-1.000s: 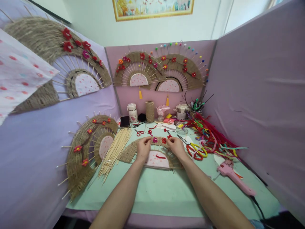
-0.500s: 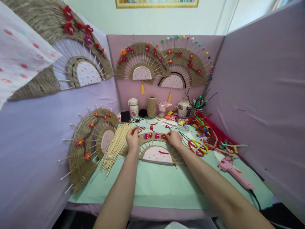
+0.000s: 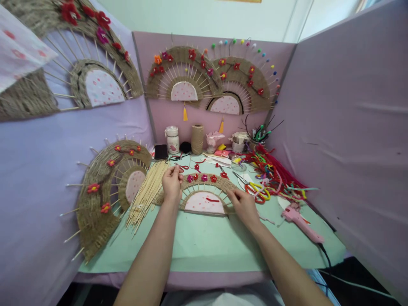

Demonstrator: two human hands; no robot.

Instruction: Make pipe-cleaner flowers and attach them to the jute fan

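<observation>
- Fan (image 3: pixel 198 204) lies between both hands' fingers
- Left hand (image 3: pixel 172 183): fingers pinched narrow
- Right hand (image 3: pixel 246 206): fingers at fan's right side, grip unclear

Half-round twine fan (image 3: pixel 199 204), flower-trimmed, lying on green table (image 3: pixel 204 250)

Right hand (image 3: pixel 245 207) | from red flower (image 3: pixel 213 179) | to right side of fan (image 3: pixel 198 204)

Left forearm (image 3: pixel 149 250): one, bare, slanting inward. Left hand (image 3: pixel 172 182): raised, fingers bent, fingertips gathered close. Right forearm (image 3: pixel 283 257): one, bare, angled inward. Right hand (image 3: pixel 245 207): lower, back uppermost, fingers curled, well apart from its fellow.
</observation>
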